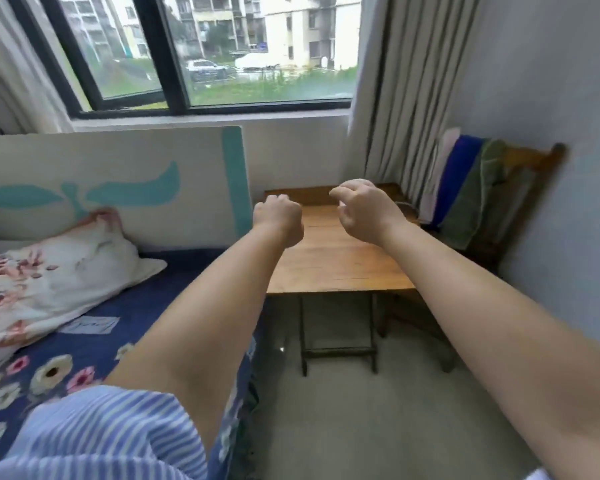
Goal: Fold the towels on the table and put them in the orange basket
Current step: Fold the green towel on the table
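1. Pillow: floral print, lying on the bed at the far left, in front of a white headboard with teal shapes.
2. Sleeve: blue-and-white striped, at the lower left, on the left arm.
3. Left hand: raised above the left edge of the counter. Fingers are curled tight into a fist. It holds nothing and touches nothing.
4. Right hand: raised above the far part of the counter, near the left hand but apart from it. Fingers are loosely bent with thumb and fingertips separated. It holds nothing and touches nothing.
5. Counter: small wooden top on dark folding legs, standing between the bed and the chair, below the window.
6. Towels: pale pink, blue and green pieces draped side by side over the back of the wooden chair, just right of the counter, beside the curtain. They are apart from both hands.
7. Orange basket: cannot be located in this view.
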A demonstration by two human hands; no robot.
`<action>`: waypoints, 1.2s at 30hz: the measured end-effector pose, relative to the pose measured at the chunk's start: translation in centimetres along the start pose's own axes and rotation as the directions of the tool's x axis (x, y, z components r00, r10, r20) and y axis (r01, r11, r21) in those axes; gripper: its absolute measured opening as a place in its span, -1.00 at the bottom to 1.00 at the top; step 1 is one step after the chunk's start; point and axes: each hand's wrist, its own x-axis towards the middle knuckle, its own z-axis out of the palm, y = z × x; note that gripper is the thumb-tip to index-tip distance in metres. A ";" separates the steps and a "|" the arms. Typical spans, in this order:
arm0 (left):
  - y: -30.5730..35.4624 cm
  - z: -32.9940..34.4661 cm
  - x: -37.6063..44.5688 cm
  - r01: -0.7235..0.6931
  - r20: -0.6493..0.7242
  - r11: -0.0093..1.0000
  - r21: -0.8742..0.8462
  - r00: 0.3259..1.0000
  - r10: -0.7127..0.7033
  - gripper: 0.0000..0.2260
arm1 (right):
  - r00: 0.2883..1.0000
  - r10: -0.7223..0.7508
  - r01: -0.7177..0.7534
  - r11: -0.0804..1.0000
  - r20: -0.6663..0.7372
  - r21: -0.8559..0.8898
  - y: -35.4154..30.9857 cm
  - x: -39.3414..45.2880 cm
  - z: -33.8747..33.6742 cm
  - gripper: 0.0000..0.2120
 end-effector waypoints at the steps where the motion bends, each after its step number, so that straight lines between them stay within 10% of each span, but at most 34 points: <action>1: 3.0 -0.4 1.2 -0.043 -0.005 0.999 -0.011 0.999 0.042 -0.71 | 0.999 0.047 -0.047 0.999 0.009 -0.004 2.9 -0.6 -0.7 -0.65; 15: 32.9 -4.9 17.5 -0.347 -0.116 0.931 -0.110 0.935 0.335 -0.74 | 0.915 0.402 -0.403 0.913 -0.024 -0.065 37.3 -4.5 -7.4 -0.63; 36: 42.8 -1.3 53.5 -0.312 -0.004 0.887 -0.342 0.944 0.330 -0.79 | 0.815 0.578 -0.579 0.814 -0.042 -0.046 62.7 16.7 -2.2 -0.68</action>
